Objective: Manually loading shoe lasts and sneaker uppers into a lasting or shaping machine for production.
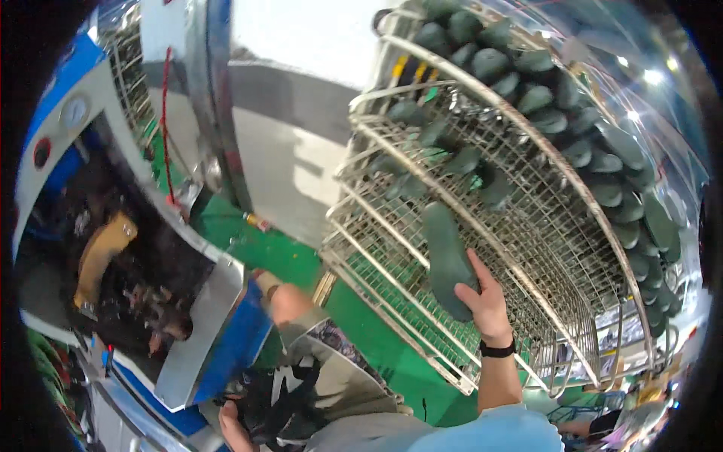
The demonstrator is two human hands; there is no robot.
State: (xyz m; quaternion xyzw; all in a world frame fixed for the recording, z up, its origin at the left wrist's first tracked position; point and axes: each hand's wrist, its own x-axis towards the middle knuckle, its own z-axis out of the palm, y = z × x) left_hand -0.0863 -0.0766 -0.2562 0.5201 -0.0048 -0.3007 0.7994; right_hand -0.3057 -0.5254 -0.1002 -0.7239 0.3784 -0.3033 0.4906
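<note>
My right hand (489, 309), with a black band on the wrist, grips the lower end of a dark green shoe sole (444, 248). The thumb lies across its face and the fingers pass along its edge. The sole is held up in front of a white wire rack (512, 256), and more green soles (489, 64) are piled on the rack's top. At the lower edge shows part of my left hand (235, 428), its fingers curled against a dark bundle (256, 399). What that bundle is cannot be made out.
On the left stands a blue and grey machine (215, 331) with a gauge (74, 113), a red button (43, 153) and a tan curved handle (104, 260). A red cord (165, 113) hangs behind it. The floor (279, 252) is green. Another person (633, 426) is at the lower right.
</note>
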